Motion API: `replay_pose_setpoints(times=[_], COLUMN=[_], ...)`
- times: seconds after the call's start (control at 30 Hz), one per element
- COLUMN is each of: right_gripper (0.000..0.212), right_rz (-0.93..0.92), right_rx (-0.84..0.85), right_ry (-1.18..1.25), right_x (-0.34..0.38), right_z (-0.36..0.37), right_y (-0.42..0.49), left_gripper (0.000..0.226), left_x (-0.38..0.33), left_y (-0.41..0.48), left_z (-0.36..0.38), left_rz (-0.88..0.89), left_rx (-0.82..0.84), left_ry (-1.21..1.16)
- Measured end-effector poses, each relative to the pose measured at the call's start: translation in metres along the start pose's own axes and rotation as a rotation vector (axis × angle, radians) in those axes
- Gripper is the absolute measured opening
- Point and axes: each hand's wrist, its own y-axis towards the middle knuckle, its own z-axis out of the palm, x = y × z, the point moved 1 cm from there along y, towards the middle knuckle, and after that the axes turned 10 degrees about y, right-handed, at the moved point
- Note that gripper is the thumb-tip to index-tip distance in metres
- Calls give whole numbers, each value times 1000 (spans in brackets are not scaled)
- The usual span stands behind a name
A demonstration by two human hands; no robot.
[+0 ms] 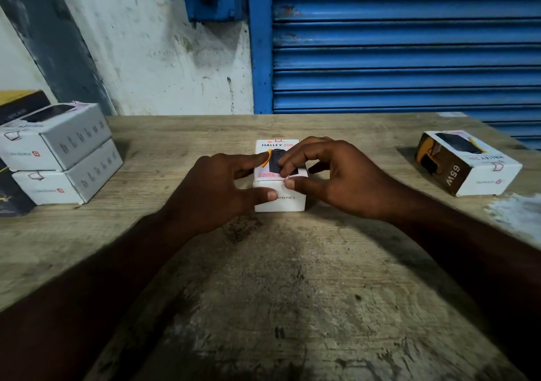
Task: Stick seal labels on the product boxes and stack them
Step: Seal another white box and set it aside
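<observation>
A white product box [288, 202] marked HALLEY 20K lies flat at the middle of the wooden table [263, 278]. My left hand [216, 184] grips its left side, index finger across the top and thumb on the near face. My right hand [330, 175] pinches the box's near top edge, where a small seal label [287, 179] shows under the thumb and fingertip. On the left stand two white boxes stacked [61, 155]. Another box [468, 162] lies alone at the right.
A dark and yellow carton [17, 105] sits behind the left stack at the table's edge. A stained white wall [164, 58] and a blue roller shutter [404, 43] rise behind the table. A pale scraped patch [515, 210] marks the right edge.
</observation>
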Motion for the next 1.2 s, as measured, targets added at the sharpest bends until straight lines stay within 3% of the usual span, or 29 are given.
replay_pose_setpoints(times=[0.53,0.8,0.93,1.07,1.2], right_gripper=[6,23,25,16,11], right_rz=[24,37,89,20,14], right_rx=[-10,-39,-16,-41,-74], right_ry=[104,303,252,57,56], right_x=[2,0,1,-1,-2], right_z=[3,-1,2,4,5], right_y=[-1,0,-1,-3,-2], left_gripper=[65,62,64,67,70], left_x=[2,0,0,1,2], left_y=[0,0,0,0,1], left_z=[3,2,3,4,4], left_rz=[-39,-36,-39,-44,-47], left_rx=[-18,-23,-21,-17,-19], left_ry=[-1,0,-4,5,19])
